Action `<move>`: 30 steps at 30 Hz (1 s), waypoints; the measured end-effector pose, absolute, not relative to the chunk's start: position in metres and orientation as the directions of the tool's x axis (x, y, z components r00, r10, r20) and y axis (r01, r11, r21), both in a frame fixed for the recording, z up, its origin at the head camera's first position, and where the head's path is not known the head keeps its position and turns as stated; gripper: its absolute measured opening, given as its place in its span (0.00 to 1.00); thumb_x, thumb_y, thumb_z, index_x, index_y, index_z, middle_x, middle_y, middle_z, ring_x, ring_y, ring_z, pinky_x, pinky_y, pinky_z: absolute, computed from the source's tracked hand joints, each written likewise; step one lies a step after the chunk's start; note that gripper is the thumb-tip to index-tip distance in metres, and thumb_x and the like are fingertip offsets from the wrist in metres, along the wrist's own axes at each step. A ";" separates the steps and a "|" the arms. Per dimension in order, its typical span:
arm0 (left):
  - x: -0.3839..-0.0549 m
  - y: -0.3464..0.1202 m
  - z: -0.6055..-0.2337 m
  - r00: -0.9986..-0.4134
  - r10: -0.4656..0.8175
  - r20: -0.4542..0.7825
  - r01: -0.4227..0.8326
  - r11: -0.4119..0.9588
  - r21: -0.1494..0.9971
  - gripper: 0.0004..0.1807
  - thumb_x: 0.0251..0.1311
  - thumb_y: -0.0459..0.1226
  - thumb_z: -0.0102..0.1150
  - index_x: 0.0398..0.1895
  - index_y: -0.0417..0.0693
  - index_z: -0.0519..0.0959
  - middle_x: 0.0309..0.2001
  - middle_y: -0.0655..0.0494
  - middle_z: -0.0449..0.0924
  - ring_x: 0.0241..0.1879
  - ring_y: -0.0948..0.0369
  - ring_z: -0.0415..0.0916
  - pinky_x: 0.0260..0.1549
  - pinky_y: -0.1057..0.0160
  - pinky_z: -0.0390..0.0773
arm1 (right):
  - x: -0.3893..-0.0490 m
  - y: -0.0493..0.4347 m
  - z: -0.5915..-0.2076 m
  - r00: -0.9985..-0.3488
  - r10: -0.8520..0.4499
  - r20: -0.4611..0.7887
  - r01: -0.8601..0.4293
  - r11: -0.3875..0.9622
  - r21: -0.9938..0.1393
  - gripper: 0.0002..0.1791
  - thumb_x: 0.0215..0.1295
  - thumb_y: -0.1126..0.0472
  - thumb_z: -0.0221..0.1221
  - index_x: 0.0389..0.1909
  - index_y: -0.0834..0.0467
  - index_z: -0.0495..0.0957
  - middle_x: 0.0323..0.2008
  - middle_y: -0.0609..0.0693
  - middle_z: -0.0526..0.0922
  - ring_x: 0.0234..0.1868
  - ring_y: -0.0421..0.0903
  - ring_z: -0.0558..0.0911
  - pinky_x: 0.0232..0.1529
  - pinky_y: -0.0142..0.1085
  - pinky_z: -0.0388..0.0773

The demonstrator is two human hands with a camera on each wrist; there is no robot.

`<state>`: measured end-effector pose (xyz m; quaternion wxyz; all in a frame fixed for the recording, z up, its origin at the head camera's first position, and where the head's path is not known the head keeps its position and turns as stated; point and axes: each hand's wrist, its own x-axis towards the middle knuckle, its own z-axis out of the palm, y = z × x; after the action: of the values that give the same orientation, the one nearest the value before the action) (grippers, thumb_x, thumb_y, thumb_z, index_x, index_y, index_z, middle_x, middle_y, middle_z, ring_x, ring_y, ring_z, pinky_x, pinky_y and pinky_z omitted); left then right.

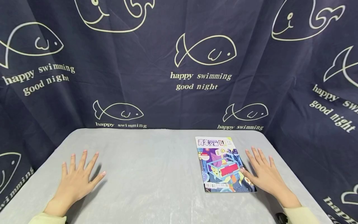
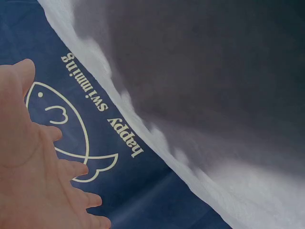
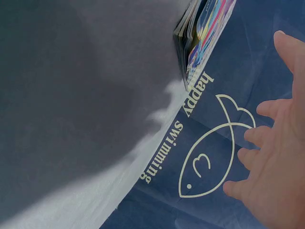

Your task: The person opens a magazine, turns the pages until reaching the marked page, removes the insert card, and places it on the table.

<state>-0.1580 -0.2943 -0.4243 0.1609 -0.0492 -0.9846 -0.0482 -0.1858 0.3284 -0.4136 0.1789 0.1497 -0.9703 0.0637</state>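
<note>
A magazine [image 1: 221, 165] with a colourful purple and blue cover lies face up on the right half of the grey-covered table. My right hand [image 1: 265, 177] is spread just to its right, palm down, and the thumb overlaps the cover's right edge in the head view. In the right wrist view the magazine [image 3: 202, 43] shows its page edges, apart from the extended fingers [image 3: 262, 136]. On the left side my left hand [image 1: 76, 180] hovers over the cloth with straight, spread fingers and a shadow beside it. Both hands hold nothing.
The table [image 1: 145, 174] has a light grey cloth with rounded far corners. Dark blue curtains [image 1: 156, 93] printed with fish and words enclose it at the back and both sides. A small black object [image 1: 281, 217] shows by the right sleeve.
</note>
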 end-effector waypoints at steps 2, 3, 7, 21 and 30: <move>-0.159 -0.293 -0.424 -0.941 0.088 0.328 0.119 0.990 0.076 0.44 0.56 0.63 0.45 0.72 0.59 0.45 0.70 0.36 0.42 0.66 0.29 0.30 0.55 0.28 0.29 | -0.186 0.328 -0.414 -0.887 -0.272 0.372 -0.318 0.945 -0.068 0.43 0.58 0.42 0.55 0.70 0.56 0.51 0.71 0.58 0.46 0.73 0.52 0.38 0.65 0.59 0.27; -0.160 -0.292 -0.424 -0.938 0.093 0.333 0.124 0.990 0.073 0.44 0.56 0.63 0.45 0.72 0.59 0.45 0.70 0.36 0.43 0.66 0.29 0.31 0.55 0.28 0.30 | -0.187 0.328 -0.414 -0.886 -0.274 0.375 -0.321 0.945 -0.068 0.43 0.58 0.42 0.55 0.70 0.55 0.51 0.71 0.58 0.47 0.73 0.52 0.38 0.65 0.58 0.27; -0.162 -0.288 -0.423 -0.924 0.117 0.363 0.150 0.987 0.064 0.43 0.55 0.62 0.47 0.71 0.58 0.48 0.69 0.36 0.47 0.65 0.29 0.35 0.55 0.28 0.34 | -0.187 0.327 -0.415 -0.880 -0.277 0.387 -0.327 0.943 -0.068 0.43 0.58 0.41 0.55 0.69 0.56 0.53 0.69 0.60 0.53 0.72 0.53 0.44 0.67 0.53 0.26; -0.172 -0.261 -0.421 -0.881 0.226 0.415 0.254 0.967 0.013 0.40 0.54 0.61 0.50 0.68 0.55 0.57 0.67 0.40 0.55 0.64 0.34 0.48 0.56 0.33 0.46 | -0.190 0.320 -0.408 -0.839 -0.325 0.437 -0.385 0.921 -0.054 0.39 0.53 0.43 0.60 0.61 0.62 0.65 0.60 0.61 0.69 0.61 0.60 0.66 0.66 0.55 0.46; -0.179 -0.233 -0.419 -0.864 0.310 0.396 0.322 0.946 -0.038 0.40 0.54 0.61 0.50 0.68 0.55 0.58 0.68 0.43 0.55 0.64 0.38 0.50 0.58 0.37 0.50 | -0.191 0.320 -0.408 -0.782 -0.395 0.483 -0.456 0.890 -0.010 0.36 0.48 0.48 0.65 0.56 0.65 0.69 0.54 0.60 0.74 0.56 0.57 0.71 0.56 0.52 0.60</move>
<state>-0.1788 -0.2329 -0.4188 0.2027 -0.1638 -0.9653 -0.0145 -0.1910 0.3195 -0.4075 0.2412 0.2257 -0.9418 0.0631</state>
